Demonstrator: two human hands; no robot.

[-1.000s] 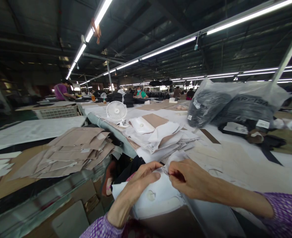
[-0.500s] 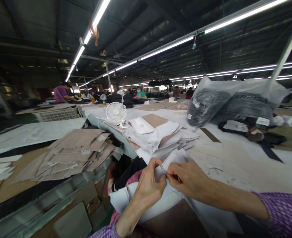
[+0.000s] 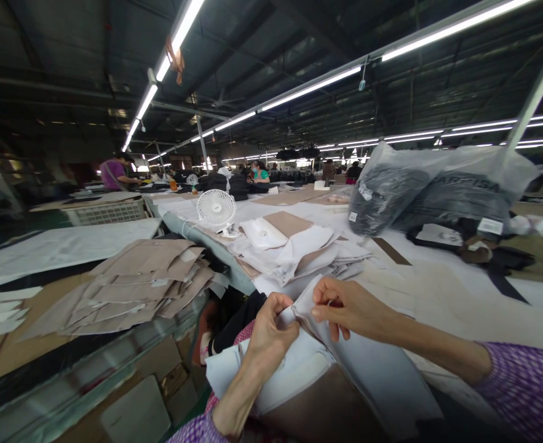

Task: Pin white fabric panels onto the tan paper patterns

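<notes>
My left hand (image 3: 271,335) pinches a white-and-brown fabric piece (image 3: 294,381) at its seam, thumb and forefinger closed on the edge. The piece lies over my lap, white lining side up, with a brown part below. My right hand (image 3: 352,311) is just right of the seam, fingers curled and thumb near the forefinger. Anything between those fingertips is too small to make out. Beyond my hands, a pile of white and brown fabric pieces (image 3: 312,252) rests on the white table (image 3: 437,271).
A small white fan (image 3: 216,208) stands at the table's left edge. Stacked brown fabric pieces (image 3: 137,283) lie on the lower surface to the left. Plastic bags of dark goods (image 3: 386,191) sit at the right. A person in purple (image 3: 114,174) works far left.
My right hand has moved up and slightly right, away from the seam it was pinching. My left hand has shifted a little left, still gripping the fabric. The seam now shows more openly.
</notes>
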